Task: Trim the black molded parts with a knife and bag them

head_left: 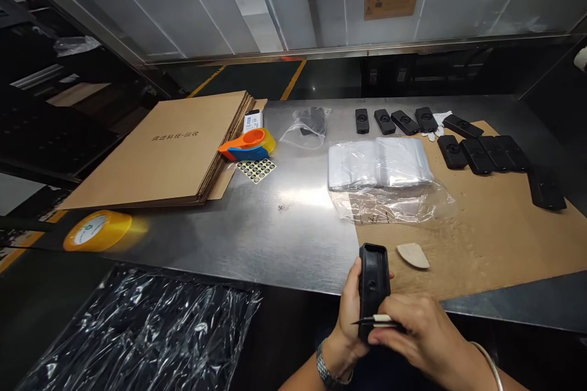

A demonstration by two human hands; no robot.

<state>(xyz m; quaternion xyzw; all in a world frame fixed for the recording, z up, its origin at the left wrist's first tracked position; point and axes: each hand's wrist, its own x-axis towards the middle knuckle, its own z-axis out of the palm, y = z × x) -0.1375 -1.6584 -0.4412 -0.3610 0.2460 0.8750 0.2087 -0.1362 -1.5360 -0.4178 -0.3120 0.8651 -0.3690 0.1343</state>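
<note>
The left hand (351,311) grips a black plastic case (373,287) upright, just past the near edge of the metal table (284,226). The right hand (413,324) pinches a thin tool (373,320) — its tip touches the case's side. More black cases (477,153) lie far back on brown cardboard (495,238), beside a stack of clear bags (380,162).

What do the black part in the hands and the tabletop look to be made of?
Black rectangular casing held in the left hand: probably moulded plastic, matte with a soft sheen along its edges. Grey tabletop: looks like brushed stainless steel, showing blurred light reflections.
</note>
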